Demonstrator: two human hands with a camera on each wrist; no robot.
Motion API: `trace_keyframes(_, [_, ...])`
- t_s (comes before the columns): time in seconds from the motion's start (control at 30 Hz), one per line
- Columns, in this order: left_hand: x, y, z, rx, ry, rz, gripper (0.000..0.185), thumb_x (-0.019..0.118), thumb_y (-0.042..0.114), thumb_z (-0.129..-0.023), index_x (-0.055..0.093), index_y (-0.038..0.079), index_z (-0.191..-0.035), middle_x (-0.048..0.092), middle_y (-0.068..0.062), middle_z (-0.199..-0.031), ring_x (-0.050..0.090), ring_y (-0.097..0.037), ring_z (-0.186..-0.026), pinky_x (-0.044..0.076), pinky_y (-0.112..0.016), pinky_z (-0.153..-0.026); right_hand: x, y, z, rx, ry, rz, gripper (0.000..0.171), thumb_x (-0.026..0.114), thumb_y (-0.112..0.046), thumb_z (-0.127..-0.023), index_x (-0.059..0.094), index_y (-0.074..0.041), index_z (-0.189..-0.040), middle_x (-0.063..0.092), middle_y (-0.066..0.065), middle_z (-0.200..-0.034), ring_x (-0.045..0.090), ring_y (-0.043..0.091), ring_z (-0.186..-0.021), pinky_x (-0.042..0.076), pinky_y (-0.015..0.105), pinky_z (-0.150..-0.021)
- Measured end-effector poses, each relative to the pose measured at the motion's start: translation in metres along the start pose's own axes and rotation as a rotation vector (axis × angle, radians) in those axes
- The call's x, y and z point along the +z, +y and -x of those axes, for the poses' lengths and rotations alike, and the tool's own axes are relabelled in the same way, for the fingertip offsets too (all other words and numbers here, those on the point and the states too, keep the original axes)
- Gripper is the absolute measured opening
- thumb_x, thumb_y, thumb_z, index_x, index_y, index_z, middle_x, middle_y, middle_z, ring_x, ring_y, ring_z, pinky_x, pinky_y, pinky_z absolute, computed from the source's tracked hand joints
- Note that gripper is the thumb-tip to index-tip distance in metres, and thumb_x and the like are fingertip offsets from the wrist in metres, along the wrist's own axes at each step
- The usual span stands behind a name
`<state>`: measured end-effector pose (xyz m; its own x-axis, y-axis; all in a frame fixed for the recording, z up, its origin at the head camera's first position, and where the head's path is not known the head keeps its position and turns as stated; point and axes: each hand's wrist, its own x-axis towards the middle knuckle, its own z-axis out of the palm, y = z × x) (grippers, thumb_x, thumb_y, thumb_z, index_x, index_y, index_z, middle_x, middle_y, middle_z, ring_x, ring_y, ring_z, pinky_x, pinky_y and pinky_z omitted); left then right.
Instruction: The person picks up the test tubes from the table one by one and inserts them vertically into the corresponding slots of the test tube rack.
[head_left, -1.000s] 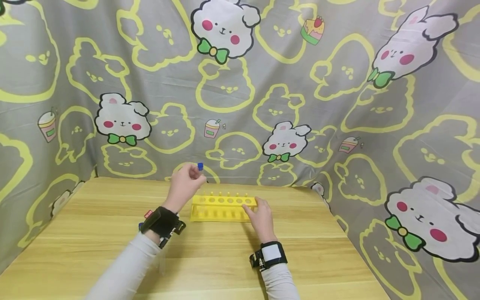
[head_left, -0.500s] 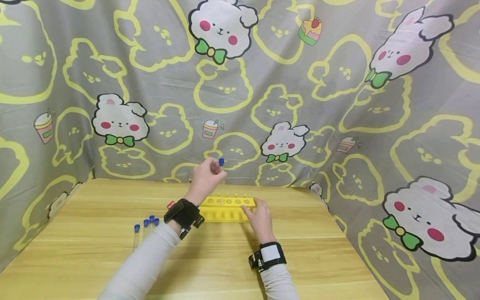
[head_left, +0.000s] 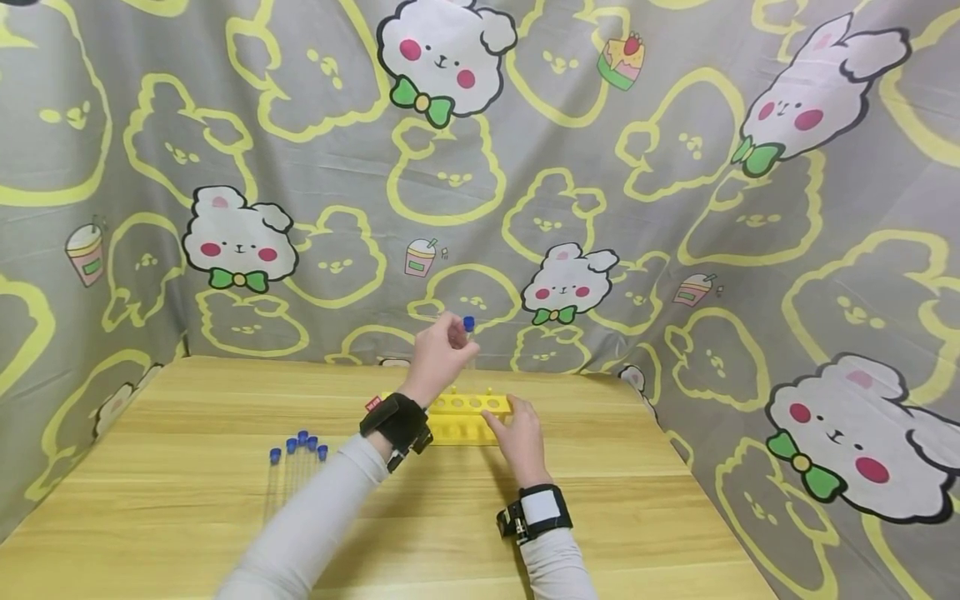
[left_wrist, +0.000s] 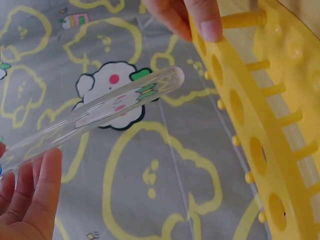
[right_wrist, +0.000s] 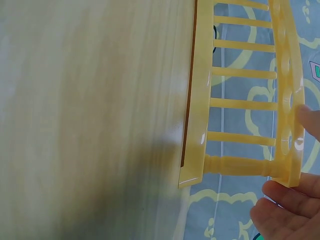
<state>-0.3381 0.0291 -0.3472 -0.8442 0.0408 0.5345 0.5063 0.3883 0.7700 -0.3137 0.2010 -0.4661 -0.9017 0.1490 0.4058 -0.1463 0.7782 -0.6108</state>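
Note:
My left hand (head_left: 450,337) hangs above the yellow tube rack (head_left: 471,415) and pinches a clear test tube with a blue cap (head_left: 468,323) near its capped end. In the left wrist view the tube (left_wrist: 100,112) slants with its round bottom close to the rack's row of holes (left_wrist: 257,150), apart from them. The fingers (left_wrist: 35,195) hold its upper part. My right hand (head_left: 516,429) holds the rack's right end. Its fingertips (left_wrist: 202,20) lie on the top plate, and its fingers (right_wrist: 287,210) curl round the end of the rack (right_wrist: 240,102).
Several more blue-capped clear tubes (head_left: 296,454) lie side by side on the wooden table (head_left: 180,500) to the left of my left arm. A grey cartoon-print cloth (head_left: 675,208) hangs behind and to both sides of the table.
My left hand has carried the tube to the right, from beyond the rack's left end to above its middle. The tubes lying on the table have come into sight. My right hand stayed put.

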Motion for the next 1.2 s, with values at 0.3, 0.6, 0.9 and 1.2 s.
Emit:
trace_keyframes(0.3, [0.023,0.002,0.0,0.043,-0.028,0.03,0.021,0.068,0.016,-0.079,0.055,0.01,-0.094,0.065,-0.003,-0.082,0.06,-0.016,-0.076,0.051,-0.027,-0.071,0.001,0.001,0.0,0.007,0.003,0.011,0.062,0.072,-0.038,-0.085,0.058,0.005,-0.127,0.061,0.026,-0.125,0.057,0.041,-0.12,0.046,0.05,-0.102])
trace_keyframes(0.6, [0.041,0.0,0.003,0.067,-0.044,-0.004,0.019,0.069,0.014,-0.079,0.055,0.013,-0.092,0.065,-0.002,-0.082,0.062,-0.014,-0.076,0.053,-0.024,-0.07,-0.001,0.002,0.0,0.0,-0.005,-0.009,0.063,0.072,-0.038,-0.085,0.057,0.005,-0.128,0.059,0.026,-0.128,0.055,0.042,-0.121,0.044,0.052,-0.104])
trace_keyframes(0.9, [0.055,-0.011,0.005,0.065,-0.092,-0.028,0.02,0.07,0.013,-0.081,0.055,0.011,-0.093,0.064,-0.003,-0.083,0.06,-0.013,-0.076,0.052,-0.022,-0.07,-0.002,0.002,0.0,0.004,-0.013,-0.026,0.062,0.071,-0.038,-0.086,0.057,0.005,-0.129,0.06,0.026,-0.128,0.056,0.041,-0.121,0.045,0.051,-0.103])
trace_keyframes(1.2, [0.063,-0.025,0.01,0.016,-0.147,-0.066,0.02,0.07,0.015,-0.08,0.055,0.011,-0.092,0.063,-0.002,-0.083,0.058,-0.013,-0.076,0.05,-0.024,-0.069,-0.002,0.001,0.0,-0.003,0.003,-0.016,0.062,0.072,-0.037,-0.085,0.057,0.006,-0.128,0.06,0.026,-0.127,0.056,0.04,-0.121,0.045,0.05,-0.103])
